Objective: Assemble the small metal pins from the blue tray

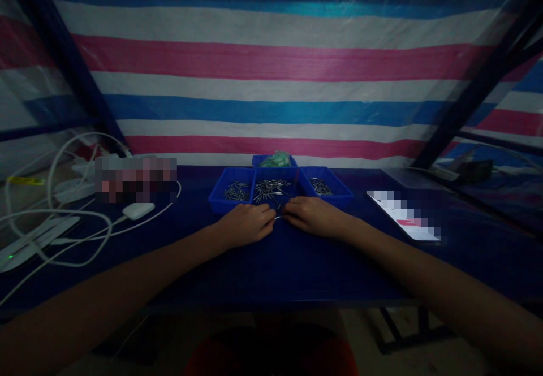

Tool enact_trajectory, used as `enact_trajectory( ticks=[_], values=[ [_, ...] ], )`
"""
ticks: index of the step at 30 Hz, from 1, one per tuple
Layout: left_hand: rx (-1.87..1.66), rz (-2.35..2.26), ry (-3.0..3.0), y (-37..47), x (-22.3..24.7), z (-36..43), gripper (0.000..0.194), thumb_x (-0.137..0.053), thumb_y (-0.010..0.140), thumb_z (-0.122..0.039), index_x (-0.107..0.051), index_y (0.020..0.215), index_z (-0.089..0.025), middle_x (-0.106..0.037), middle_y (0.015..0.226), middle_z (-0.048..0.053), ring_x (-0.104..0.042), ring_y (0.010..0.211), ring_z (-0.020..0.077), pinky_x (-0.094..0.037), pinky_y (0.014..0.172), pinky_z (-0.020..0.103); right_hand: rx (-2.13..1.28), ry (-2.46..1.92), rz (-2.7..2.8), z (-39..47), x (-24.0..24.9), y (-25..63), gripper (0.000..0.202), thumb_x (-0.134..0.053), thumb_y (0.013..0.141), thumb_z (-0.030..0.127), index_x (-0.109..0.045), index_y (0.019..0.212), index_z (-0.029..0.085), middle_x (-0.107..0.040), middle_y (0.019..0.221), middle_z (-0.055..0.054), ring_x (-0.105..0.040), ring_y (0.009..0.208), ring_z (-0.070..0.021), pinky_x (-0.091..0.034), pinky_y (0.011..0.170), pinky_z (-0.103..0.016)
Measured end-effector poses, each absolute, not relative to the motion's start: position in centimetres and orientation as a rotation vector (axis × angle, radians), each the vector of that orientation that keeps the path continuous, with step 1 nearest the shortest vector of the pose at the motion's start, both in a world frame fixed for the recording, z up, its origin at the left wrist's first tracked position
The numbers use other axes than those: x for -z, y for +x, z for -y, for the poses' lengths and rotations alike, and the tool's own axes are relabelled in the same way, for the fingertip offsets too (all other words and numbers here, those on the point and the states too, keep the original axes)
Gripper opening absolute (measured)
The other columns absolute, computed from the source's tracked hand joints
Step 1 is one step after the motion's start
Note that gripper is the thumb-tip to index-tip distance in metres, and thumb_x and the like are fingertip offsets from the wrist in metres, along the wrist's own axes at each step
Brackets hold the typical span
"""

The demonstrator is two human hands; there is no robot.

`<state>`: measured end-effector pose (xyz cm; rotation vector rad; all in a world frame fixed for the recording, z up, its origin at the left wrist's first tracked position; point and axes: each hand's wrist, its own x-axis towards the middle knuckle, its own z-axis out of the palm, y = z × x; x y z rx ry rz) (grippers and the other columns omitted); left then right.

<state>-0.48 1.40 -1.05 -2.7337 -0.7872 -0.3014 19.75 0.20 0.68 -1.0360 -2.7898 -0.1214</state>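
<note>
My left hand and my right hand meet low over the blue table, fingers closed in a pinch. Between their fingertips runs a thin shiny metal rod, its ends hidden by the fingers. Just beyond my left hand sits a blue bin with many small slim metal pieces. A loose pile of similar longer pieces lies straight ahead, in the middle compartment. Beyond my right hand, another blue bin holds more small metal pieces.
A rear blue bin contains crumpled green plastic. On the right lies a lit phone. White cables, a white charger and a power strip crowd the left. Striped sheeting hangs behind the table.
</note>
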Motion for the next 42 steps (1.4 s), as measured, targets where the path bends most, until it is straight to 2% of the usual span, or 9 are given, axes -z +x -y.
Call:
enact_trajectory(
  ticks=[6,17,34,42],
  values=[
    [0.29,0.795,-2.725,-0.47,0.94,-1.38,0.02,-0.036,0.086,-0.025,-0.052,0.081,-0.016,-0.056,0.074,0.001,-0.054,0.06,0.0117,-0.04,0.051,0.022,0.139,-1.003,2.799,-0.3,-0.45,19.8,0.012,-0.041,0.083,0.017,-0.053,0.085,0.015,-0.053,0.076,-0.004,-0.05,0.07,-0.0128,-0.037,0.064,-0.025],
    [0.27,0.826,-2.741,-0.36,0.86,-1.29,0.019,-0.035,0.086,-0.025,-0.051,0.081,-0.015,-0.056,0.076,0.002,-0.054,0.062,0.0119,-0.039,0.051,0.022,0.1,-1.049,2.795,-0.07,-0.88,19.72,0.017,-0.039,0.085,0.021,-0.054,0.089,0.014,-0.054,0.076,-0.004,-0.05,0.07,-0.0131,-0.037,0.064,-0.025],
    [0.233,0.854,-2.736,-0.45,0.81,-1.35,0.013,-0.037,0.085,-0.022,-0.048,0.089,-0.016,-0.057,0.079,0.002,-0.056,0.062,0.0122,-0.038,0.049,0.022,0.082,-1.082,2.779,0.04,-0.84,19.83,0.009,-0.043,0.081,0.019,-0.05,0.085,0.015,-0.053,0.078,-0.004,-0.05,0.07,-0.0136,-0.037,0.064,-0.025],
    [0.257,0.819,-2.735,-0.37,0.74,-1.17,0.019,-0.035,0.087,-0.028,-0.05,0.088,-0.016,-0.057,0.079,0.002,-0.055,0.062,0.0119,-0.039,0.051,0.022,0.065,-1.092,2.764,-0.05,-0.71,19.79,0.007,-0.044,0.079,0.018,-0.049,0.083,0.015,-0.053,0.076,-0.004,-0.049,0.068,-0.0133,-0.035,0.062,-0.025]
  ],
)
